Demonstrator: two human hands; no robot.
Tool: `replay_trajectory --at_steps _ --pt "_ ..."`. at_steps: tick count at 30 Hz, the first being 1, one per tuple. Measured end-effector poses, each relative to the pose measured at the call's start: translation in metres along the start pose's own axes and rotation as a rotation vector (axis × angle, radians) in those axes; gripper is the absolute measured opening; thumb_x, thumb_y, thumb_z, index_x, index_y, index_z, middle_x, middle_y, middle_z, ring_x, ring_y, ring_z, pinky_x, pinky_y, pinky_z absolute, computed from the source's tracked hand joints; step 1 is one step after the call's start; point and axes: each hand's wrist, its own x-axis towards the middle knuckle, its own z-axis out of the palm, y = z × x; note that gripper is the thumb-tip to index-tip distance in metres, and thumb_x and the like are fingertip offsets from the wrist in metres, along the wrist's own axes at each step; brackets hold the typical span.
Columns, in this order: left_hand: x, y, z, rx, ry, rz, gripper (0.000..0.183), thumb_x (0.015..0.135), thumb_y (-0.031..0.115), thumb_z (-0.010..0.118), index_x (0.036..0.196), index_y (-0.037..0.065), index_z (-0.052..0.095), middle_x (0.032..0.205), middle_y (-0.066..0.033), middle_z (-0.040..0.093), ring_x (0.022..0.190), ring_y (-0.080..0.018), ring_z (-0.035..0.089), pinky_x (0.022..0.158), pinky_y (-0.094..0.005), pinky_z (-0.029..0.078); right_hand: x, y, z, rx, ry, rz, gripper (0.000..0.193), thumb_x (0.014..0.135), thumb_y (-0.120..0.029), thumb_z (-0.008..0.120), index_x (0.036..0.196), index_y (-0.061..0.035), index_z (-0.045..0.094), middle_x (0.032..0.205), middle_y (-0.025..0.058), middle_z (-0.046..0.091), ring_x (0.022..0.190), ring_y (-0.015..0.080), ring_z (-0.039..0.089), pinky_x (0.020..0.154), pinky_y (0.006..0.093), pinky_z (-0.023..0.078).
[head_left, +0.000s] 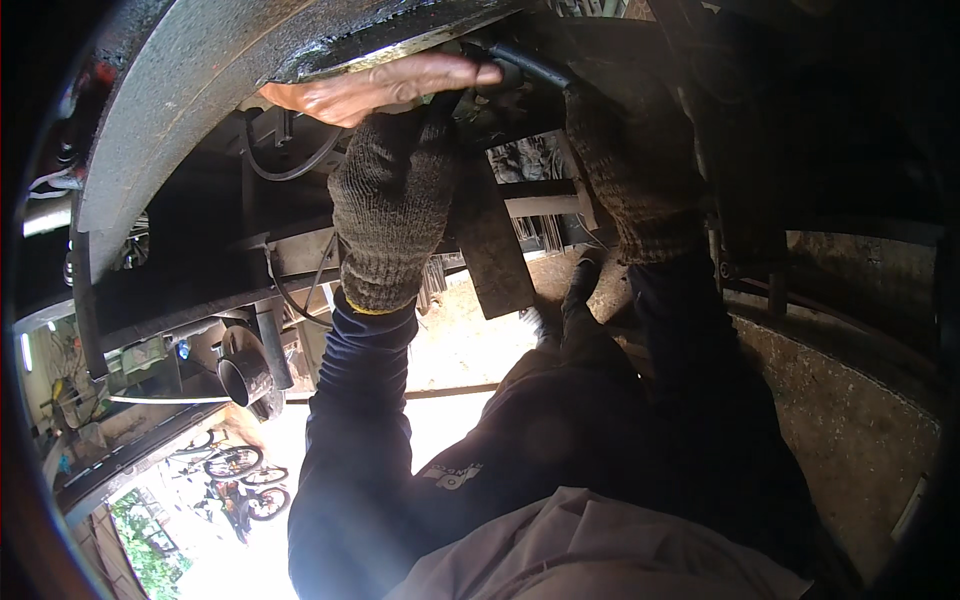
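My left hand [392, 200], in a dark knitted glove, is raised beneath a greasy metal edge [400, 45]. Its fingers curl around something dark that I cannot make out. Just above this glove, another person's bare hand [385, 85] stretches flat along the underside of the edge, fingertips to the right. My right hand [640, 165], gloved the same way, is up on the right in shadow. It is closed on the lower end of a dark rod [530, 65], whose far end reaches toward the bare fingertips. What the rod meets there is hidden.
A large curved grey metal part [190, 120] fills the upper left. Between my arms hangs a flat dark plate [495, 260]. Frame beams, hoses and a round pipe end [245, 370] lie at the left. A rusty panel [830, 400] stands right; parked bikes [245, 480] show lower left.
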Motion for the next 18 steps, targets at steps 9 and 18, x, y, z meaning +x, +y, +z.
replay_trajectory --at_steps 9,18 --pt "-0.001 0.007 -0.001 0.054 0.033 0.025 0.025 0.094 0.013 0.075 0.114 0.000 0.071 0.099 -0.0126 0.076 0.087 -0.0208 0.074 0.080 -0.0325 0.056 0.000 0.004 0.005 -0.086 0.103 -0.148 0.020 0.089 -0.017 0.074 0.107 -0.0098 0.072 0.091 0.0119 0.073 0.076 0.0304 0.073 0.068 0.0395 0.059" --pt "-0.002 0.005 -0.002 -0.006 0.012 -0.057 0.021 0.091 0.014 0.076 0.106 0.000 0.070 0.097 -0.0125 0.075 0.084 -0.0202 0.072 0.078 -0.0323 0.056 -0.004 0.004 0.005 -0.191 0.069 -0.150 0.014 0.088 -0.015 0.075 0.101 -0.0109 0.070 0.099 0.0076 0.072 0.083 0.0263 0.072 0.067 0.0405 0.058"
